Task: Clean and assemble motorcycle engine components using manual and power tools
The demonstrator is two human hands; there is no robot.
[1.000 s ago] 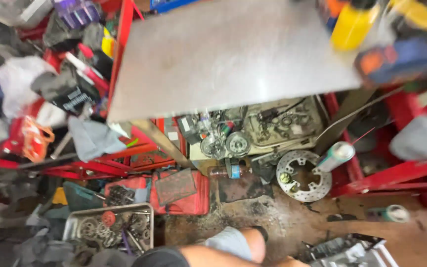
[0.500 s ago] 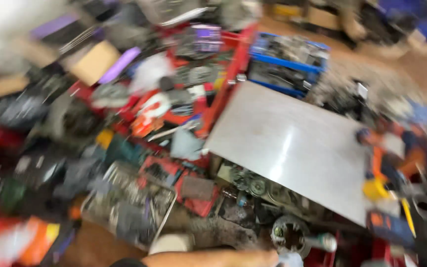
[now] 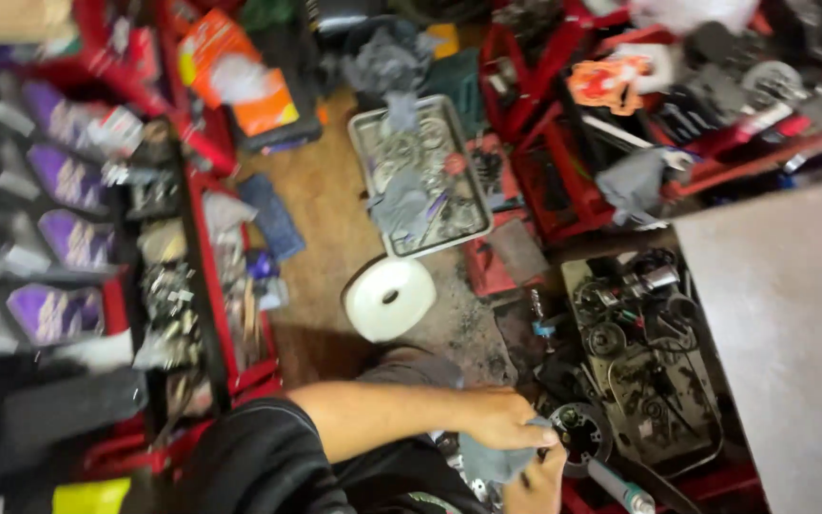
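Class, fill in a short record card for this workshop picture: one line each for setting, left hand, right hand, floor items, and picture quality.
Setting: cluttered workshop floor seen from above, red racks around
Left hand: left hand grips a grey rag
Right hand: right hand just under the rag, mostly cut off by the frame edge
Beside the hands: round metal part
Floor items: white tape roll, metal tray of parts, grey metal sheet
Picture quality: blurred, small parts unclear
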